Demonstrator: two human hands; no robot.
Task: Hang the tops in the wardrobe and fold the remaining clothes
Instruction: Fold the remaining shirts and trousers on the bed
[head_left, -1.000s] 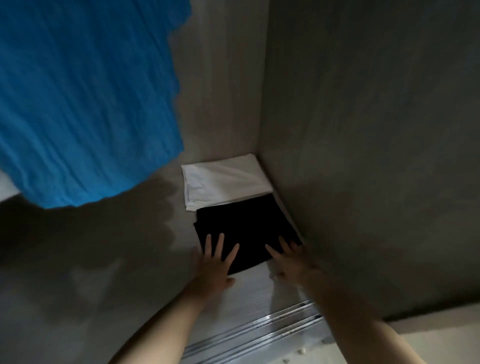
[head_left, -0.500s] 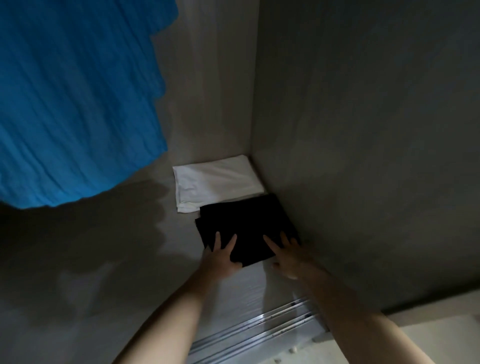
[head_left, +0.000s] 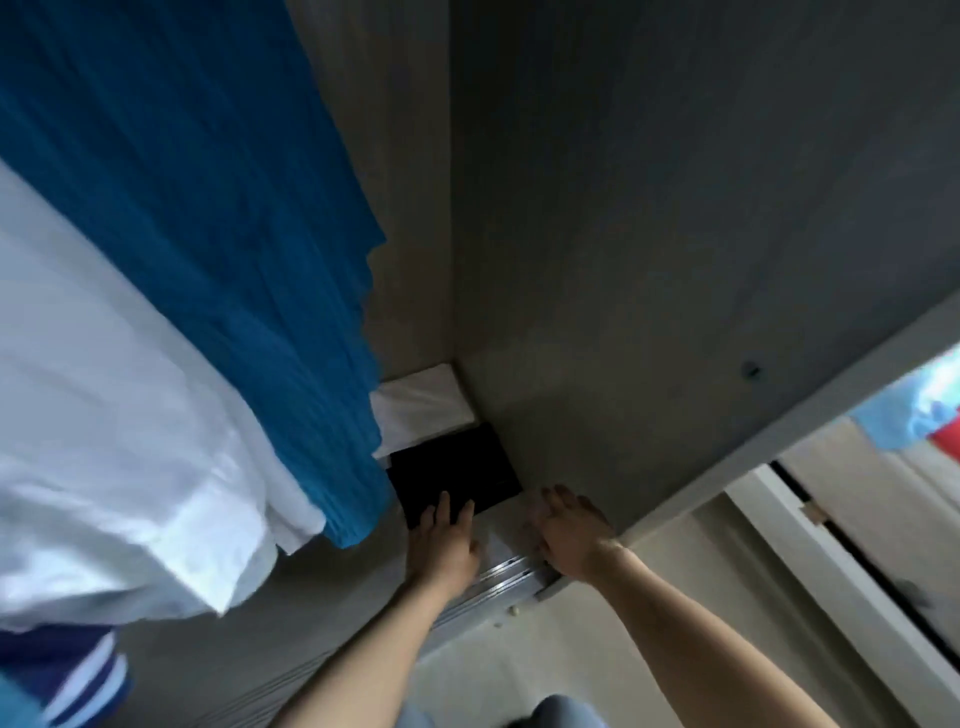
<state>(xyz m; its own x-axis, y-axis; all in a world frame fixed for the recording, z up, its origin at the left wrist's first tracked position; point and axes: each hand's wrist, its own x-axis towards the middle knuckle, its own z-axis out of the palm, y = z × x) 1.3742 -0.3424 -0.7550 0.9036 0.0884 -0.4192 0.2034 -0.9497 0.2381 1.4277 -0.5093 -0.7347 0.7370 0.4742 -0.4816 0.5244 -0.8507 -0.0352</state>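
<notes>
The folded black garment (head_left: 453, 467) lies flat on the wardrobe floor (head_left: 500, 538), in the back right corner against the side wall (head_left: 675, 260). Its far edge overlaps the folded white garment (head_left: 423, 405) behind it. The left hand (head_left: 444, 545) is open, with straight fingers whose tips rest on the near edge of the black piece, and it grips nothing. The right hand (head_left: 569, 535) is also open and spread. It sits just beside the garment's near right corner, over the floor and the door track (head_left: 511, 569), and holds nothing. The black piece looks like soft, light cloth that will slump out of its fold if lifted by one corner. It is probably best pushed with flat palms, or scooped up from beneath with both hands along opposite edges. It should slide easily on the smooth floor, though it could bunch up against the white piece. By count there are two folded garments on the floor. Three garments hang at the left: a blue top (head_left: 208, 260), a white top (head_left: 104, 441) and a navy striped piece (head_left: 67, 670) that is only partly in view. Beyond the wardrobe, at the far right, some pale blue and red cloth (head_left: 904, 421) shows, too blurred to count.
</notes>
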